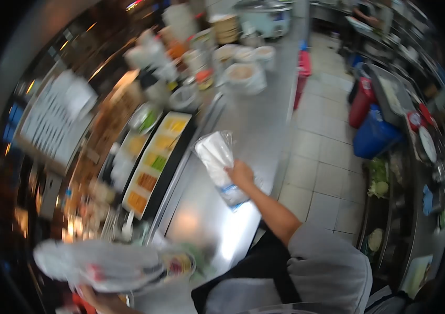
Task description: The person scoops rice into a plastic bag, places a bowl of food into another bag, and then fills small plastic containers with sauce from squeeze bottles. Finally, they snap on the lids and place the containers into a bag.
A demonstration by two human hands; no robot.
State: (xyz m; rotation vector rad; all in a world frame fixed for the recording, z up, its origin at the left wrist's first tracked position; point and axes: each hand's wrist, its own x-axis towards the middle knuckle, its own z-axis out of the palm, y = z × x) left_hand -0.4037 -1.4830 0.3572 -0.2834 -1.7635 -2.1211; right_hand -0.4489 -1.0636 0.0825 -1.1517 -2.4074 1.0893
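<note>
A clear pack (214, 157) of white stuff is pinched in the right hand (240, 176), over the steel counter (188, 217). A white bag (96, 261) seems to be touched by the left hand (95, 298), but whether that hand is closed cannot be told. The pack is best held flat and softly, so nothing gets squashed. Dark lines are seen on a sheet (52, 125); no words can be read.

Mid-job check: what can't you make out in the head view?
In the head view:
Left hand: fingers mostly hidden by the white plastic bag.
Bag's contents: veiled by plastic and motion blur.
Clear packet: white contents unidentifiable, blurred behind plastic; right hand covers one edge.
Printed sheet: text too small and blurred.
</note>
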